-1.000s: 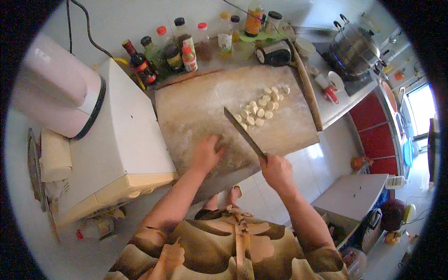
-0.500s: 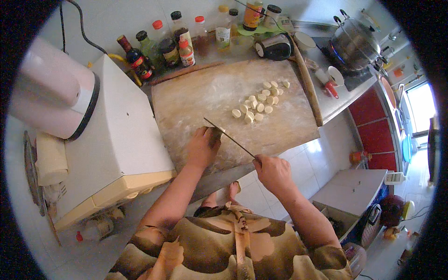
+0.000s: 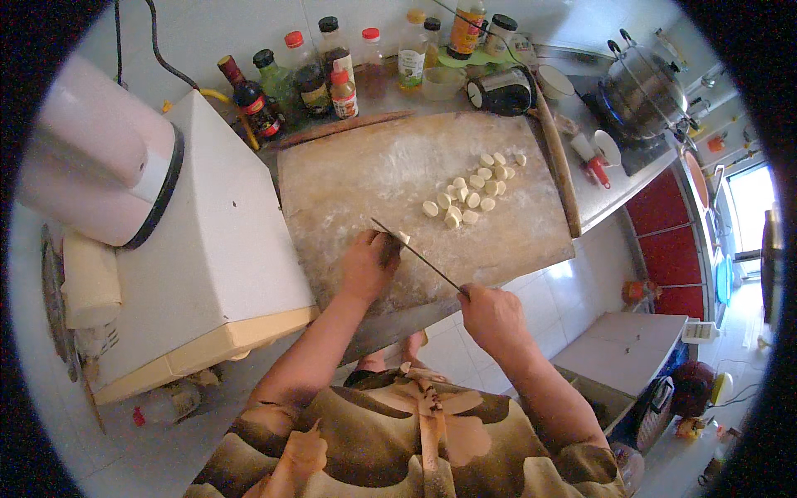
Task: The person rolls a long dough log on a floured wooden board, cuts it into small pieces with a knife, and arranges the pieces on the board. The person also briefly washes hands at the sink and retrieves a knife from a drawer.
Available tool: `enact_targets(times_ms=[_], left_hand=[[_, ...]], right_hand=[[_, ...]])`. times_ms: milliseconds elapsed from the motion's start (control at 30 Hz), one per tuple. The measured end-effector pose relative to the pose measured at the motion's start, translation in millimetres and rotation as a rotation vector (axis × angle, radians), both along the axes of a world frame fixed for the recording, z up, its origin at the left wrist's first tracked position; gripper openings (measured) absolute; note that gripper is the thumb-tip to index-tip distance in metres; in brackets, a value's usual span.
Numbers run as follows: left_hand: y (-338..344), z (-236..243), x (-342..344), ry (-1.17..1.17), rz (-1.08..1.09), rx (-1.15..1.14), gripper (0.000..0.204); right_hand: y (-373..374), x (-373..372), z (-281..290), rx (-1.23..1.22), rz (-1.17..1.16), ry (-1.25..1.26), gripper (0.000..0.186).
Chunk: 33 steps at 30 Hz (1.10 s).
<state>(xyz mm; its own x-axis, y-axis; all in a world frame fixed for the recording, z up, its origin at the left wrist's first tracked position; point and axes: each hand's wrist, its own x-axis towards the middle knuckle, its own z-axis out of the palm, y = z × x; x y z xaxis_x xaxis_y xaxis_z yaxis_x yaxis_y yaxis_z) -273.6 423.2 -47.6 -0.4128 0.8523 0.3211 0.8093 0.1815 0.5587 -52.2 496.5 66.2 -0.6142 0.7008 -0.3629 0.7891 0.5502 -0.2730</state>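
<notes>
– so, where's our knife [image 3: 419, 256]?
– slanting over the floury board [image 3: 332, 187], our right hand [image 3: 494, 317] clamped around its near end.
– and our left hand [image 3: 364, 264]?
– curled just beside the knife; we can't tell whether it grips anything. one dough piece [image 3: 403, 237] lies by the knife, the other dough pieces [image 3: 473, 200] farther up.

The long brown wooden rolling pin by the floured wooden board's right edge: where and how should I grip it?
Probably around the near half of the rolling pin, from above and its right: this slim, straight stretch borders bare grey metal counter, while the rounded black-and-silver container crowds its far end.
</notes>
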Motion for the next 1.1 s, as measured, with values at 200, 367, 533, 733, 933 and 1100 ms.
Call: enact_targets(times_ms=[200,367,533,733,933,1100], left_hand=[[-2.2,-17.3,3.5,-0.056,0.121,0.055,0.031],[-4.3,-1.9,9.3,-0.295,0.073,0.009,0.027],[-3.4,-0.6,19.8,-0.333,0.000,0.086,0.024],[-6.1,2.6,29.4,-0.131,-0.032,0.198,0.024],[-4.3,8.8,33.9,-0.060,-0.061,0.095,0.033],[-11.9,2.7,27.7,-0.093,0.036,0.107,0.036]], right_hand=[[8.4,-24.6,-40.4,0.040,0.013,0.069,0.028],[8.8,-10.5,-9.9,0.011,-0.134,0.136,0.030],[-5.2,10.0,5.8,0.007,-0.058,0.146,0.027],[-12.1,18.3,9.7,0.026,-0.012,0.079,0.023],[-7.0,17.4,-31.8,0.062,0.022,0.033,0.020],[-4.0,0.3,-22.0,0.031,-0.071,0.121,0.022]])
